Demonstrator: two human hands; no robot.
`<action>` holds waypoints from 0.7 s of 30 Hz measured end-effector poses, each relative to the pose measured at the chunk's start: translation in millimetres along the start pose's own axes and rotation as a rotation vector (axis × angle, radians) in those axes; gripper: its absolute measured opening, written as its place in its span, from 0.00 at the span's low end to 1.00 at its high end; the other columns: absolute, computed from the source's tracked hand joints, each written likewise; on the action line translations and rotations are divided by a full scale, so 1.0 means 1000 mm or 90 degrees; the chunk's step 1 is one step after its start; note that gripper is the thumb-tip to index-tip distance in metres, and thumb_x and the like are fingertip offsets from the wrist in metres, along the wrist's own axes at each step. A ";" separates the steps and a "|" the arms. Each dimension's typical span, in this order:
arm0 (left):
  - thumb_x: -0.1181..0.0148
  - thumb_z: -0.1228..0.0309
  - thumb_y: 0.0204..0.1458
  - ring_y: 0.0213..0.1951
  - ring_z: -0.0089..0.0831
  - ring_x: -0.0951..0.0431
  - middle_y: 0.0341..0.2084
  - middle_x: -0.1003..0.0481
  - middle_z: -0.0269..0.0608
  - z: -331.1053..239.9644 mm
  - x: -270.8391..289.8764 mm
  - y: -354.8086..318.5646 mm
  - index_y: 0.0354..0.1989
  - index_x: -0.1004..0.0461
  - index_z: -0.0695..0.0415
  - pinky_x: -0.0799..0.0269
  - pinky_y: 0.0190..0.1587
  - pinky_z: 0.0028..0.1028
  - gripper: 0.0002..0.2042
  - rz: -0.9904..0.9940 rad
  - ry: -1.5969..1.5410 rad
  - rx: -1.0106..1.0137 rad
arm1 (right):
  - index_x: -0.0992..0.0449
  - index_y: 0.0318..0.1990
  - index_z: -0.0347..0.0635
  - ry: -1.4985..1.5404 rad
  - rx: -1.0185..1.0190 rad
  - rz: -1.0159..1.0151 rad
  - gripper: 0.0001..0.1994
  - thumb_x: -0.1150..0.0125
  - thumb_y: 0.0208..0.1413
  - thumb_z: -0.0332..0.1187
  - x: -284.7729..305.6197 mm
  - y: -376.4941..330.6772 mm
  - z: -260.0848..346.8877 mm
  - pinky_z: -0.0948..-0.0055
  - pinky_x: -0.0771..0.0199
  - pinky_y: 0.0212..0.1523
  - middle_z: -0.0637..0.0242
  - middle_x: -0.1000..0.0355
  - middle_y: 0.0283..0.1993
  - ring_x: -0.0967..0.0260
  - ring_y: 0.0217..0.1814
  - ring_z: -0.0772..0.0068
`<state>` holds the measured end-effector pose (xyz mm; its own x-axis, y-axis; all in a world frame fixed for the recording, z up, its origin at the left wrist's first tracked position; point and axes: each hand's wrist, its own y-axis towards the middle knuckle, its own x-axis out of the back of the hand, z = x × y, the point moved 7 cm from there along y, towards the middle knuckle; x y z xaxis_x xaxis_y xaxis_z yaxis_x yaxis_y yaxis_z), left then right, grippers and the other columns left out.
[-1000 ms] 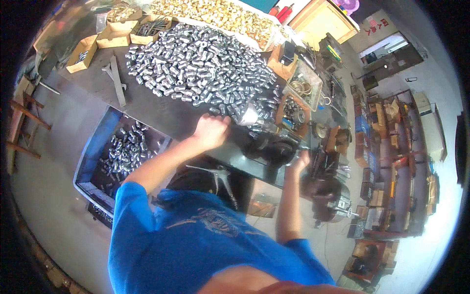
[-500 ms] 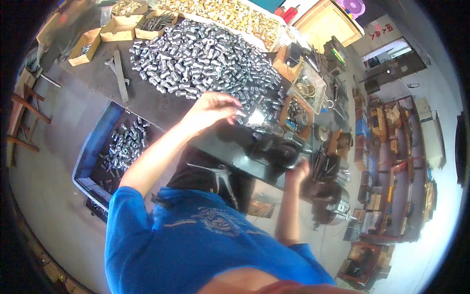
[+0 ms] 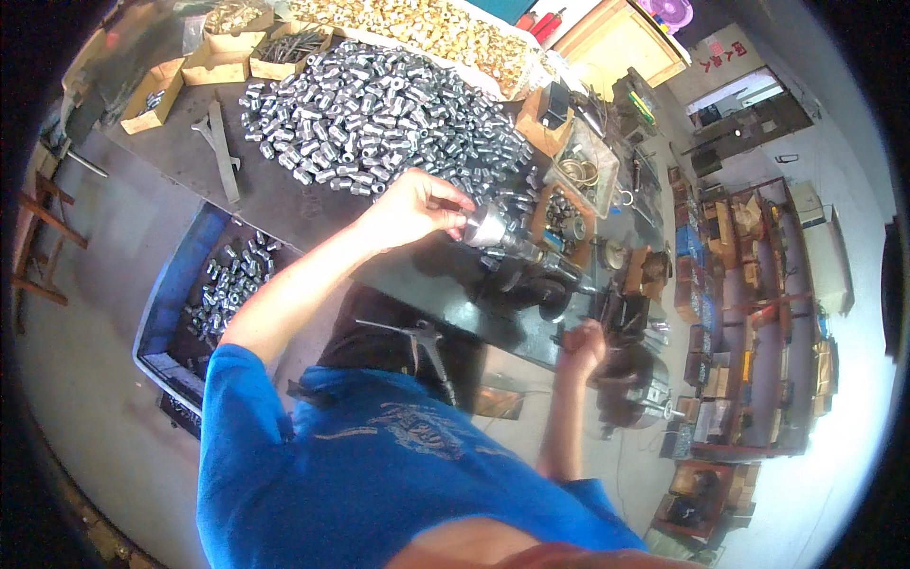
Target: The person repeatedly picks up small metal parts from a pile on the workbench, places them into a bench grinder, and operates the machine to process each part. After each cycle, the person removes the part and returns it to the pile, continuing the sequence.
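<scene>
My left hand [image 3: 422,213] is closed in a pinch at the front of a shiny cone-shaped chuck [image 3: 487,228] on a small bench machine. Its fingertips hold a small metal fitting, mostly hidden by them. Dark round wheels [image 3: 548,298] sit on the near side of the machine. Lower right, my right hand [image 3: 582,349] is closed beside the machine's right end, near a thin upright lever [image 3: 603,305]; whatever is inside its fingers is hidden. Just beyond the left hand spreads a large heap of silvery metal fittings [image 3: 379,114] on the dark bench.
A flat wrench [image 3: 224,152] and small cardboard boxes [image 3: 223,59] lie at the far left. Brass-coloured parts [image 3: 417,28] are piled behind. A blue crate [image 3: 156,318] with fittings stands below the bench's left. A pliers-like tool [image 3: 427,351] is by my lap; shelves [image 3: 758,322] stand right.
My right hand has moved down and slightly right, away from the dark wheel. The left hand stays at the chuck, its fingertips closer to it. The whole view has shifted slightly.
</scene>
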<state>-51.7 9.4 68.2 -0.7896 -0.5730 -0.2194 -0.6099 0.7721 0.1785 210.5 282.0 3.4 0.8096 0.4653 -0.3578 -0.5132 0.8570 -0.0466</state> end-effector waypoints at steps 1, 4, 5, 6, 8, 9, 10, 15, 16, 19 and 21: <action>0.43 0.82 0.47 0.28 0.24 0.24 0.28 0.24 0.42 -0.001 0.000 -0.001 0.37 0.25 0.68 0.27 0.35 0.22 0.08 0.000 0.012 -0.005 | 0.36 0.26 0.42 -0.001 0.012 0.030 0.08 0.50 0.52 0.34 -0.012 -0.004 0.016 0.81 0.59 0.14 0.77 0.50 0.17 0.56 0.16 0.84; 0.43 0.83 0.47 0.28 0.24 0.24 0.28 0.24 0.42 -0.003 -0.001 -0.004 0.37 0.25 0.68 0.27 0.35 0.22 0.08 -0.019 0.019 -0.036 | 0.38 0.25 0.43 0.010 0.071 0.130 0.07 0.55 0.52 0.33 -0.033 0.014 0.049 0.82 0.61 0.14 0.77 0.53 0.16 0.59 0.15 0.85; 0.44 0.84 0.47 0.29 0.24 0.24 0.28 0.24 0.42 -0.001 -0.001 -0.004 0.37 0.25 0.68 0.27 0.35 0.22 0.08 -0.023 0.038 -0.050 | 0.38 0.24 0.43 0.029 0.061 0.072 0.07 0.56 0.52 0.32 -0.044 0.023 0.056 0.82 0.61 0.14 0.77 0.53 0.16 0.59 0.15 0.85; 0.44 0.84 0.47 0.29 0.24 0.24 0.28 0.24 0.42 -0.001 -0.002 -0.005 0.37 0.25 0.68 0.27 0.36 0.22 0.08 -0.030 0.047 -0.067 | 0.38 0.24 0.44 0.047 0.050 0.015 0.07 0.58 0.53 0.31 -0.055 0.035 0.060 0.82 0.61 0.14 0.77 0.53 0.16 0.60 0.16 0.85; 0.44 0.85 0.47 0.30 0.24 0.24 0.29 0.24 0.42 -0.001 -0.003 -0.006 0.37 0.25 0.68 0.27 0.36 0.22 0.08 -0.046 0.062 -0.103 | 0.38 0.23 0.44 0.084 0.069 0.078 0.08 0.58 0.53 0.31 -0.069 0.063 0.059 0.83 0.61 0.14 0.77 0.53 0.16 0.58 0.16 0.86; 0.45 0.85 0.47 0.31 0.24 0.24 0.30 0.24 0.42 0.001 -0.004 -0.006 0.37 0.25 0.68 0.27 0.36 0.22 0.08 -0.044 0.057 -0.103 | 0.38 0.23 0.43 0.059 0.092 0.056 0.08 0.57 0.53 0.31 -0.072 0.073 0.055 0.83 0.60 0.14 0.77 0.52 0.16 0.57 0.16 0.85; 0.45 0.85 0.47 0.31 0.24 0.24 0.30 0.24 0.42 0.003 -0.004 -0.006 0.37 0.25 0.68 0.27 0.37 0.22 0.09 -0.043 0.052 -0.103 | 0.37 0.23 0.43 0.035 0.115 0.036 0.08 0.56 0.53 0.30 -0.075 0.081 0.050 0.83 0.59 0.14 0.77 0.51 0.16 0.57 0.16 0.85; 0.45 0.85 0.47 0.31 0.24 0.24 0.32 0.24 0.42 -0.003 -0.011 -0.006 0.37 0.26 0.68 0.27 0.37 0.22 0.09 -0.056 0.081 -0.141 | 0.31 0.20 0.39 -0.237 0.268 0.006 0.09 0.52 0.50 0.30 -0.024 0.123 -0.012 0.78 0.43 0.20 0.70 0.39 0.18 0.43 0.18 0.78; 0.45 0.85 0.47 0.31 0.24 0.24 0.31 0.24 0.42 0.000 -0.007 -0.008 0.37 0.26 0.68 0.27 0.36 0.22 0.09 -0.065 0.079 -0.131 | 0.28 0.22 0.38 -0.185 0.187 -0.004 0.08 0.51 0.49 0.30 -0.025 0.113 -0.026 0.77 0.40 0.23 0.70 0.35 0.21 0.40 0.22 0.78; 0.44 0.84 0.47 0.30 0.24 0.25 0.30 0.24 0.42 0.004 -0.005 -0.009 0.38 0.25 0.68 0.27 0.35 0.22 0.09 -0.072 0.067 -0.109 | 0.25 0.25 0.36 -0.131 0.088 -0.031 0.09 0.50 0.48 0.30 -0.021 0.094 -0.043 0.76 0.37 0.28 0.70 0.32 0.24 0.37 0.25 0.78; 0.44 0.84 0.47 0.29 0.23 0.25 0.30 0.24 0.42 0.005 -0.004 -0.009 0.38 0.25 0.67 0.27 0.33 0.21 0.09 -0.082 0.064 -0.096 | 0.26 0.23 0.35 -0.166 0.098 -0.035 0.09 0.50 0.49 0.31 -0.024 0.088 -0.041 0.76 0.37 0.27 0.71 0.33 0.22 0.38 0.25 0.79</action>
<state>-42.6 6.0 62.9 -0.7029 -0.6945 -0.1537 -0.7030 0.6453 0.2988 134.4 337.3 -30.9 0.8909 0.4414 -0.1069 -0.4336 0.8967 0.0892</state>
